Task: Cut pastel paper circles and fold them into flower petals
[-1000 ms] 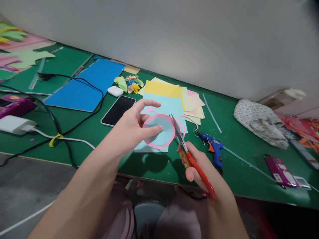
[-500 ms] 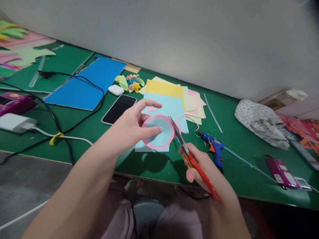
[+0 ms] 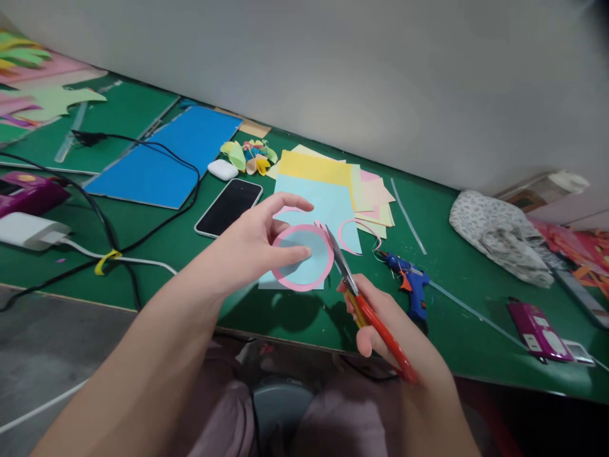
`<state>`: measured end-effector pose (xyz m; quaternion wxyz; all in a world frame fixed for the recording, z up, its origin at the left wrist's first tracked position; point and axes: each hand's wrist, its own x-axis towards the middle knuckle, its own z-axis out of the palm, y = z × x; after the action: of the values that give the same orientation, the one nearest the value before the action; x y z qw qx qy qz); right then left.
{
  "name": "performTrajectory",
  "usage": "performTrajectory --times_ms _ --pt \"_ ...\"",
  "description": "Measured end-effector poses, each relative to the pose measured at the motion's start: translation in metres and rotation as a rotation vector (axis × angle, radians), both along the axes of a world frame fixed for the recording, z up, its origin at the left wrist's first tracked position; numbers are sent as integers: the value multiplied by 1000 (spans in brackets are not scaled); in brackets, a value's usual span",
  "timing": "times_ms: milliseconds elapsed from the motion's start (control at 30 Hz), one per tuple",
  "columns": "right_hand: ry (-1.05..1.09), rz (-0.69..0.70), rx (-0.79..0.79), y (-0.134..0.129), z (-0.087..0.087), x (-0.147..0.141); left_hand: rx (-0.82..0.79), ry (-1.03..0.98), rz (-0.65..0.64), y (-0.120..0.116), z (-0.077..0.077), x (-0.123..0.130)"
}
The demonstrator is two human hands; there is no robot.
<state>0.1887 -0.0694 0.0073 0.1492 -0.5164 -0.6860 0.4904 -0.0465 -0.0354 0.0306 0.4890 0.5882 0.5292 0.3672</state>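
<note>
Right edge free

Left hand point(image 3: 266, 238) pinches a pink-rimmed light-blue paper disc point(image 3: 309, 270) from the left above a pale-blue paper sheet point(image 3: 328, 198), apparently exposing its right edge to red-and-yellow-handled metal scissors point(image 3: 366, 308), gripped in the right hand point(image 3: 381, 303).

I inspect, by remote feed, a green bench top point(image 3: 457, 273); ref. item: phone point(image 3: 228, 206), lying flat, dark screen up. I note white rounded case point(image 3: 222, 169) just behind phone; paper petals point(image 3: 233, 155) behind it, slightly R; blue board point(image 3: 147, 178) to its L, black cable point(image 3: 193, 190) partly across; white adapter point(image 3: 28, 230) far L; overlapping col. sheets point(image 3: 314, 166) R; blue glue gun point(image 3: 419, 292) and clear stick point(image 3: 408, 216) well R; patterned cloth point(image 3: 495, 238), purple unit point(image 3: 537, 333) far R.
</note>
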Motion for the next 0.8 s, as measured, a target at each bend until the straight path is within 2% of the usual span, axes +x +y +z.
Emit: performTrajectory --times_ms 233,800 --pt "35 11 71 1 -8 -1 -44 24 -30 -1 0 2" --pt "227 -58 -43 -1 -11 -6 -44 -37 -34 0 -4 5"
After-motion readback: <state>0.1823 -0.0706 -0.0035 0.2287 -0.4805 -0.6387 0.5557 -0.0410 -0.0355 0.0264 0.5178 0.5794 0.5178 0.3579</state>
